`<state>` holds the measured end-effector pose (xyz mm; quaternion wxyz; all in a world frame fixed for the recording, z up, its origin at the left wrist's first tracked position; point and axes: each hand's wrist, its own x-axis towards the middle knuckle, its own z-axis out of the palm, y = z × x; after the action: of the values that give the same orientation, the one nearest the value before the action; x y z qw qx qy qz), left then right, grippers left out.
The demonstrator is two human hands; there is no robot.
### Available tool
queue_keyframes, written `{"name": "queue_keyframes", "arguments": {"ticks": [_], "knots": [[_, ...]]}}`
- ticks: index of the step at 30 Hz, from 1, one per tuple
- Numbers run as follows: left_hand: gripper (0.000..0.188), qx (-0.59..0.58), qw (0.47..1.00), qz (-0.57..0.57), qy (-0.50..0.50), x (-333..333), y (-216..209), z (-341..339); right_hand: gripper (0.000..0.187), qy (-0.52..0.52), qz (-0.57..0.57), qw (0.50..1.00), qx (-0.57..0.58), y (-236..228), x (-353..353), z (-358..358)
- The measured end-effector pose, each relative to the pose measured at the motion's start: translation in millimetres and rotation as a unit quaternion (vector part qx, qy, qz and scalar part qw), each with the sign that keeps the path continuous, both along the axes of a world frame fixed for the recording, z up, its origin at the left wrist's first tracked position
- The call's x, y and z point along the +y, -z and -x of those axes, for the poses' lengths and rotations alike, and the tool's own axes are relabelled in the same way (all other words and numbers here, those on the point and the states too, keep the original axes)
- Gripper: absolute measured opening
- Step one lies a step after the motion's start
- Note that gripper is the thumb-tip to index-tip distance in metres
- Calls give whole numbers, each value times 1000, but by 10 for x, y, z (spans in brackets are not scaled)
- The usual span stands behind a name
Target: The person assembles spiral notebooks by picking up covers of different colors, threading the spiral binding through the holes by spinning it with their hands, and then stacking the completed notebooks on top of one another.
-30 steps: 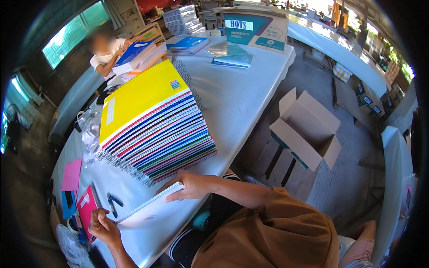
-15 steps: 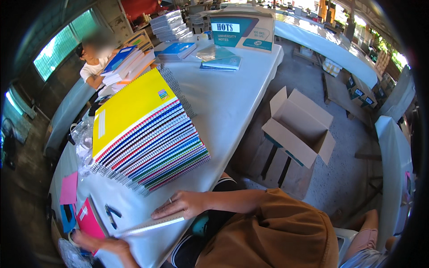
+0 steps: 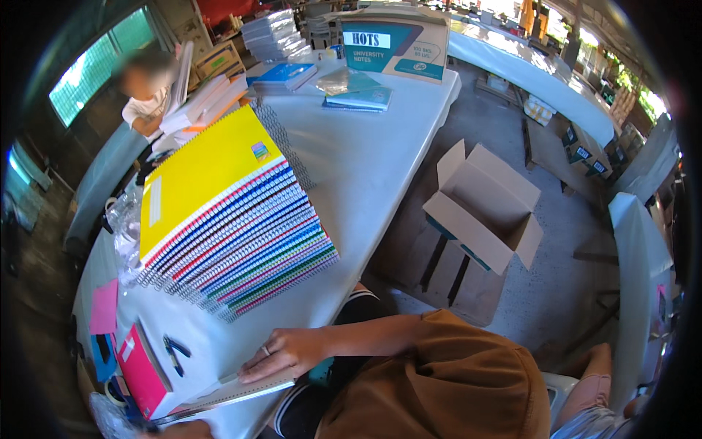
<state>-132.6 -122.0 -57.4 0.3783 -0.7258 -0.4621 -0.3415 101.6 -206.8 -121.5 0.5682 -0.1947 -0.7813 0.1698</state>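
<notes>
A spiral notebook [image 3: 238, 391] lies at the table's near edge, its coil side towards me and a white page showing. My right hand [image 3: 281, 355], with a ring on one finger, is closed over its right end. My left hand [image 3: 184, 430] is at the notebook's left end, blurred and cut off by the lower edge; its fingers cannot be made out. Beside it is a red-pink notebook [image 3: 144, 372], and two dark pens [image 3: 175, 353] lie just past that. Further off rises a tall stack of spiral notebooks [image 3: 245, 241] with a yellow cover [image 3: 208, 175] on top.
A clear plastic bag [image 3: 110, 418], a tape roll [image 3: 115, 391] and a pink sheet [image 3: 104, 307] lie at the left. An open carton [image 3: 486, 208] stands right of the table; a printed carton [image 3: 395, 47] is at the far end. Across, a person [image 3: 146, 102] handles books.
My left hand has moved from beside the red-pink notebook down to the lower edge. More of the white page shows under my right hand. The person across has tilted some books upright.
</notes>
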Motion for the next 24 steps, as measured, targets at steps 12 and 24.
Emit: {"name": "queue_keyframes", "arguments": {"ticks": [12,24], "knots": [[51,-100,980,-166,50,323,905,452,41,153,-60,978,-129,-65,-38,23],[110,28,911,36,410,-264,630,-104,33,105,-6,994,-19,-155,38,-9]]}}
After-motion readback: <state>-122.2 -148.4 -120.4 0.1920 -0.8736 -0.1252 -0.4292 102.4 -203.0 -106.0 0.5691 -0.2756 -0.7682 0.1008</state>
